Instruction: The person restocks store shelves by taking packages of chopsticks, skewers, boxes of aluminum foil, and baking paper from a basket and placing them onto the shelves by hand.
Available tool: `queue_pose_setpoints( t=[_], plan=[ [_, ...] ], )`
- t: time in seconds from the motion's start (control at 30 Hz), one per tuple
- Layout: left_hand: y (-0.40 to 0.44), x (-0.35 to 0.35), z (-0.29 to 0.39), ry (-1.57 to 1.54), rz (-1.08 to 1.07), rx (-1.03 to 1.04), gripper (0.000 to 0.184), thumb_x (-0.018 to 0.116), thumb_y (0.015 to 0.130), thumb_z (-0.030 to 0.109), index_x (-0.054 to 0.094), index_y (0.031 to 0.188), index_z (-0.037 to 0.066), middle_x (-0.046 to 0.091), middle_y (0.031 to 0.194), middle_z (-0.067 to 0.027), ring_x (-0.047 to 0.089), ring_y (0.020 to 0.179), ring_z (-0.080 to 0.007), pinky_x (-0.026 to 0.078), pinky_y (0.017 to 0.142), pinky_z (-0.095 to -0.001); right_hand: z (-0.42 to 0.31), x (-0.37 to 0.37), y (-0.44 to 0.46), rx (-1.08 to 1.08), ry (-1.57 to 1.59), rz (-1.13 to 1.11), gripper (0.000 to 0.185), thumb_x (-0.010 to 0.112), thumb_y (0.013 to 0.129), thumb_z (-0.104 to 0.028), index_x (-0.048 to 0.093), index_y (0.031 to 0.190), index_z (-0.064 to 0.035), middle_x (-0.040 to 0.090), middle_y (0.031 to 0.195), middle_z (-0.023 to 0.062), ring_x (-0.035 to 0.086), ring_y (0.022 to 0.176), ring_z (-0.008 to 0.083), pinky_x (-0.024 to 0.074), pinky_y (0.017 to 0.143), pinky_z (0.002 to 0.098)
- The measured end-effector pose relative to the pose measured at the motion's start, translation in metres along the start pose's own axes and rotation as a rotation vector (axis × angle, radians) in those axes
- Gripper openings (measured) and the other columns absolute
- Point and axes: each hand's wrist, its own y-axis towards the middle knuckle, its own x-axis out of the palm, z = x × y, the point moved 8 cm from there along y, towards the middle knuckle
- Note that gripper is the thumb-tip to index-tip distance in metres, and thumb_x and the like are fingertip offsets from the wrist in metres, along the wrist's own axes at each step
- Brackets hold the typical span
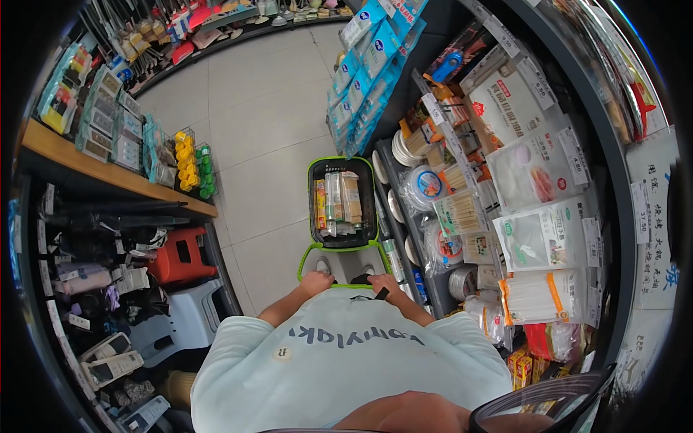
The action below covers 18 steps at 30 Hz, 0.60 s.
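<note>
Left hand (pixel 316 281), right hand (pixel 383 282) both wrapped round handle (pixel 351 286); basket (pixel 345 248) on floor (pixel 267 166) just ahead, packets (pixel 335 198) inside. Guessing basket-rolling step; next move prob needs steady grip, straight steering.

Upper price tag (pixel 535 81) reads 6.80 | middle price tag (pixel 572 156) 4.80 | lower price tag (pixel 593 242) 7.80 | white sign (pixel 655 278) shows 用途, its tag (pixel 640 212) 37.50

There is room to pass over the grey tiled floor (pixel 253 155), between the left shelf with a light-brown wooden edge (pixel 101 169) and the black plastic basket with a lime-green rim (pixel 310 209). Hanging blue plastic packets (pixel 372 68) obstruct the basket's far right corner; the dark, stocked right-hand shelf (pixel 408 216) crowds its right edge.
</note>
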Motion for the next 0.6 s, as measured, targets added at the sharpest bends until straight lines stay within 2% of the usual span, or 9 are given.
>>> queue_pose_setpoints(
  t=[0.1, 0.6],
  plan=[
    [-0.0008, -0.0014, 0.0006, 0.003, 0.002, -0.002, 0.018, 0.057, 0.082, 0.025, 0.066, 0.083, 0.009, 0.069, 0.077, -0.009, 0.07, 0.073, -0.0276, 0.056, 0.062, -0.0433, -0.0056, -0.0068, -0.0013, 0.011, -0.003, -0.034, 0.013, 0.051, 0.084, -0.014, 0.063, 0.086, -0.0088, 0.068, 0.08, 0.0161, 0.068, 0.079, 0.0358, 0.0531, 0.068, 0.0485],
    [-0.0015, 0.0048, -0.001, 0.012, 0.028, 0.006, 0.017, 0.057, 0.082, 0.023, 0.065, 0.082, 0.009, 0.068, 0.076, -0.0086, 0.07, 0.072, -0.0273, 0.056, 0.062, -0.0433, -0.0084, -0.0103, -0.0013, -0.004, 0.01, 0.012, 0.011, 0.053, 0.083, -0.014, 0.062, 0.082, -0.0086, 0.068, 0.077, 0.0159, 0.068, 0.075, 0.0363, 0.0529, 0.066, 0.0484]
  ],
)
